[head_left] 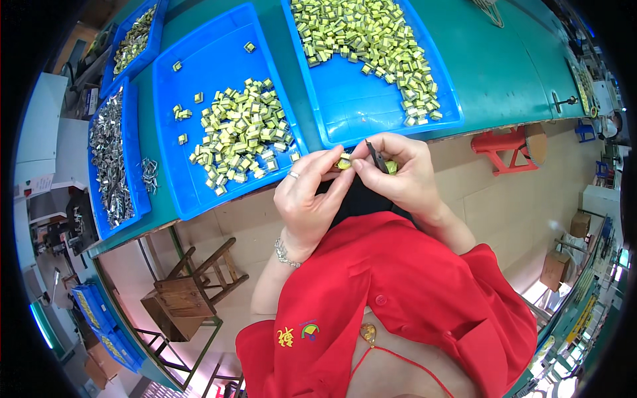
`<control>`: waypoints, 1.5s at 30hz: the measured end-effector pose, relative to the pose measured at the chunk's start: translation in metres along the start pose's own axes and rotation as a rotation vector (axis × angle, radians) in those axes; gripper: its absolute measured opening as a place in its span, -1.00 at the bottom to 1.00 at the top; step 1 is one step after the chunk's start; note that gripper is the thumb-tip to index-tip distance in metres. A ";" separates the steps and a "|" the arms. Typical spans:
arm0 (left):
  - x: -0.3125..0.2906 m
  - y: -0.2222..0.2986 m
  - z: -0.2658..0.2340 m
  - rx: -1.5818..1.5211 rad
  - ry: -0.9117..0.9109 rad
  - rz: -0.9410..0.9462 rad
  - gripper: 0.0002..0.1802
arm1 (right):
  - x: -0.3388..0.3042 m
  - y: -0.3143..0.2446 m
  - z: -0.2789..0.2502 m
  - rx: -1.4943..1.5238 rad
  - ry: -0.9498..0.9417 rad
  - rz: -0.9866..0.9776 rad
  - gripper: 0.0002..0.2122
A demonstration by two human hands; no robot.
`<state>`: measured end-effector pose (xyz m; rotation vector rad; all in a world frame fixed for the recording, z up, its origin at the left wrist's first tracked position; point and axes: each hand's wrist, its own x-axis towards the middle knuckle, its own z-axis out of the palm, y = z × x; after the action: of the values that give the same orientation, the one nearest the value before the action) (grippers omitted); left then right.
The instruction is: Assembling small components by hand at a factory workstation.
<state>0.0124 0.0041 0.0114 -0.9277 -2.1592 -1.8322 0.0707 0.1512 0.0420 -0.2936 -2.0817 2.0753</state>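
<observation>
My left hand (308, 196) and my right hand (398, 169) meet just below the table's near edge. Between their fingertips they pinch a small yellow-green block part (344, 162). My right hand also holds a thin dark metal clip (377, 156) and another yellow-green piece (391, 167) behind the fingers. A ring and a bracelet are on my left hand and wrist. Just above the hands lie two blue trays: the middle tray (199, 119) and the right tray (358, 113), both heaped with several similar yellow-green parts.
A narrow blue tray (130, 166) at the left holds silvery metal clips (109, 159); another blue tray (156, 40) behind it holds more yellowish parts. The table (504, 73) is green. A wooden stool (192, 285) and a red stool (504, 147) stand on the floor.
</observation>
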 end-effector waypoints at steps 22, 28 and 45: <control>-0.005 0.000 0.000 -0.572 0.010 -0.403 -0.65 | 0.003 -0.003 -0.004 0.225 0.034 0.111 -0.87; -0.004 -0.007 -0.007 -0.878 -0.070 -0.520 -0.64 | 0.004 -0.002 -0.031 -0.597 -0.160 -0.401 -0.75; -0.009 -0.016 -0.010 -0.578 -0.167 -0.352 -0.64 | 0.008 -0.003 -0.023 -0.838 -0.120 -0.574 -0.79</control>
<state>0.0079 -0.0090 -0.0038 -0.8537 -2.0083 -2.7328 0.0693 0.1756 0.0445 0.3057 -2.5940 0.8659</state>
